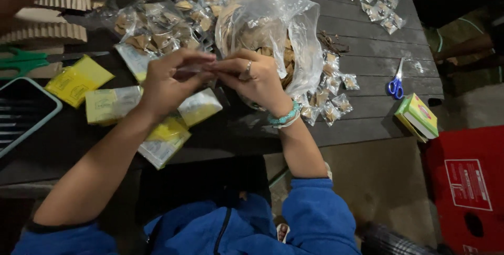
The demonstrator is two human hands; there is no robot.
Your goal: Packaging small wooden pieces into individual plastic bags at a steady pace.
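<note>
A: What are the hands doing?

B: The left hand [167,84] and right hand [255,79] meet over the dark wooden desk [362,66], fingertips pinched shut on a small clear packet [195,68] held between them, just in front of the large clear plastic bag [278,32] of brown pieces.

A: And around them?

B: Yellow and white sachets [113,102] lie under and left of the left wrist. Filled little packets [157,26] are heaped behind the hands, more [331,100] sit right of the bag, and another cluster [375,0] lies at the far corner. Blue-handled scissors [396,84] rest near a small yellow-green book [419,117] at the desk's right edge; green scissors [23,60] lie far left
</note>
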